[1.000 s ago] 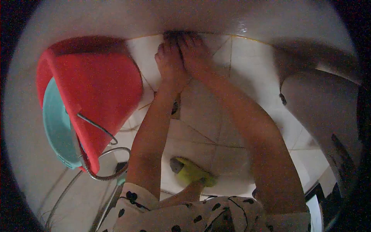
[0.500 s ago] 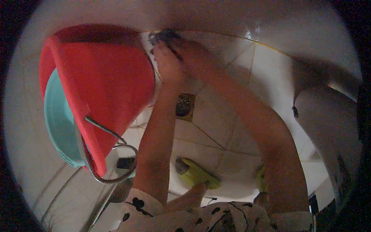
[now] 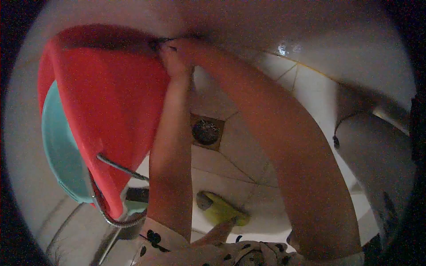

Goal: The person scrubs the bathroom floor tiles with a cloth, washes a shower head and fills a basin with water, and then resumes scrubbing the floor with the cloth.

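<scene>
Meeting low at the foot of the pale wall (image 3: 248,26), the left hand (image 3: 175,64) and the right hand (image 3: 190,49) were held close together, overlapping, right beside the red tub (image 3: 115,97)! Fingers were seen bent, but by blur and shadow the grip was half hidden: how far it was opened, and whether anything was grasped, could not be told. At the fingertips, a small dark patch (image 3: 155,44) was spotted, set against the wall's base at the tub's edge, too blurred to be identified.

Between the two outstretched forearms, a round floor drain (image 3: 207,132) was framed by tiled floor (image 3: 242,150), and nearer the body a yellow-green slipper (image 3: 222,212) was worn on one foot. Off to the left, a turquoise basin (image 3: 62,142) was nested in the tub's mouth, with a metal hose (image 3: 120,223) looped by the rim. On the far right, a pale curved fixture (image 3: 366,146) was glimpsed.
</scene>
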### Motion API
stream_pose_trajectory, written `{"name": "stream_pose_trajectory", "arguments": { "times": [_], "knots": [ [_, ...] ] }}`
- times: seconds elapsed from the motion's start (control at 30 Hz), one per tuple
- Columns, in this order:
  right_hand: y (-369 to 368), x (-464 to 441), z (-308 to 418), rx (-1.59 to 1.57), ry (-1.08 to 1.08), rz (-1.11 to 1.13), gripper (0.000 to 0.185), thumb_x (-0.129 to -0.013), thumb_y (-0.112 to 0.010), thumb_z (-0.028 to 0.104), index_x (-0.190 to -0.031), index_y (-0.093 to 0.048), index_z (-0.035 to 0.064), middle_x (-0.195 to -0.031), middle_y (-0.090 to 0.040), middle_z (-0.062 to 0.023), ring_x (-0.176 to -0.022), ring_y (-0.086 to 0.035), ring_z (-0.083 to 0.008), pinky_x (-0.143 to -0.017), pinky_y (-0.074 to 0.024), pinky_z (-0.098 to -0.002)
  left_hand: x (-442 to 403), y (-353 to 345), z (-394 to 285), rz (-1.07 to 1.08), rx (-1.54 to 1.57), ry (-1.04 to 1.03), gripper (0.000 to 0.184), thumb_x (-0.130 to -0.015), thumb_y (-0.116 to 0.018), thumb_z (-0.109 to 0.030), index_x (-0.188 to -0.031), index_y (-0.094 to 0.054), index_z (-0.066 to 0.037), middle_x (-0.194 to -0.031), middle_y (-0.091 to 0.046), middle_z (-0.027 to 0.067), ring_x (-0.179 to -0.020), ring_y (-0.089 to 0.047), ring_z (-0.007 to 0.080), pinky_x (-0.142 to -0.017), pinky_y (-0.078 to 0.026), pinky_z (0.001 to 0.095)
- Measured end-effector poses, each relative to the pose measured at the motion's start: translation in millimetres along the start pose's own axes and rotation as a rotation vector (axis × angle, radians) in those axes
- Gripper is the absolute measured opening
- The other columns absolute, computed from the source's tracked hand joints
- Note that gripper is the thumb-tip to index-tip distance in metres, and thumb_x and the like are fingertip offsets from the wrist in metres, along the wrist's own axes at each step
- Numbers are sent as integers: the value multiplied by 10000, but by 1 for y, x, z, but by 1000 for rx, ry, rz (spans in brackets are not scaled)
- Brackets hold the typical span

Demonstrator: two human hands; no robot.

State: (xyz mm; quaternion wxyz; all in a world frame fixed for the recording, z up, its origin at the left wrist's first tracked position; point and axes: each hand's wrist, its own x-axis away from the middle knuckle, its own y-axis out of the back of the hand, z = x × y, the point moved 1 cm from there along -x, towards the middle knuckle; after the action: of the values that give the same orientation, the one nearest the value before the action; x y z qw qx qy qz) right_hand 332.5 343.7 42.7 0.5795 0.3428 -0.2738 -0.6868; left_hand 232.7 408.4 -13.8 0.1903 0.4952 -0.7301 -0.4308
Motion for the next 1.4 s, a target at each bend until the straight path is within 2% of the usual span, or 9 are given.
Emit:
{"name": "stream_pose_trajectory", "arguments": {
  "times": [0.17,0.27,0.4,0.57,0.67,0.9,0.97,1.1,1.4],
  "knots": [
    [17,38,2,-32,-13,-53,396,-802,-457,110,-1191,-477,39,-1222,-487,-157,-1108,-480,-331,-947,-377,-431,48,10,-75,-9,-578,-179,496,-811,-518,-263,-1182,-389,40,-1158,-454,254,-1075,-441,395,-912,-393,437],
    [28,80,12,-8,-52,-77,394,-802,-457,111,-1188,-479,37,-1215,-490,-162,-1106,-481,-335,-944,-379,-433,93,11,-61,-66,-208,-68,477,-834,-492,-216,-1200,-356,60,-1230,-392,270,-1149,-380,408,-967,-347,434],
    [50,135,5,33,-119,-83,391,-802,-456,111,-1184,-481,33,-1205,-495,-169,-1103,-482,-339,-940,-382,-435,147,6,-83,93,-454,-134,459,-858,-449,-172,-1220,-317,78,-1280,-336,285,-1194,-340,419,-1006,-308,438],
    [31,126,18,54,-92,-79,387,-802,-456,112,-1179,-483,29,-1192,-500,-177,-1099,-483,-345,-934,-385,-438,148,29,-82,-88,-314,-222,431,-859,-410,-127,-1234,-319,65,-1276,-348,271,-1207,-332,407,-1006,-314,433],
    [21,84,6,34,-37,-25,385,-802,-455,113,-1176,-485,27,-1185,-504,-182,-1097,-484,-348,-931,-387,-440,100,34,-90,39,-740,-312,428,-849,-412,-119,-1235,-334,48,-1278,-366,243,-1189,-356,394,-987,-340,426],
    [15,19,-16,-83,-26,199,379,-803,-454,114,-1169,-488,21,-1167,-512,-194,-1092,-486,-356,-923,-392,-444,16,13,-49,1,-380,-58,433,-838,-463,-211,-1184,-400,42,-1259,-408,229,-1152,-406,377,-960,-365,400],
    [4,22,-20,-84,10,24,360,-804,-457,121,-1147,-505,23,-1149,-522,-198,-1076,-495,-365,-914,-396,-449,16,5,-37,-176,-367,-210,449,-832,-484,-256,-1171,-420,32,-1252,-416,228,-1137,-426,376,-947,-378,395],
    [33,79,2,-111,-19,-266,355,-793,-503,173,-1124,-522,47,-1166,-519,-193,-1050,-507,-373,-898,-406,-449,66,11,-76,-128,-250,-410,440,-830,-476,-248,-1178,-428,16,-1239,-425,223,-1131,-430,366,-941,-379,400],
    [80,207,5,208,-275,-314,544,-727,-558,100,-1249,-418,28,-1265,-444,-172,-1146,-434,-326,-975,-352,-404,127,-21,-167,79,-198,-545,404,-851,-394,-197,-1185,-435,26,-1213,-429,227,-1111,-431,344,-950,-352,434]
  ]
}}
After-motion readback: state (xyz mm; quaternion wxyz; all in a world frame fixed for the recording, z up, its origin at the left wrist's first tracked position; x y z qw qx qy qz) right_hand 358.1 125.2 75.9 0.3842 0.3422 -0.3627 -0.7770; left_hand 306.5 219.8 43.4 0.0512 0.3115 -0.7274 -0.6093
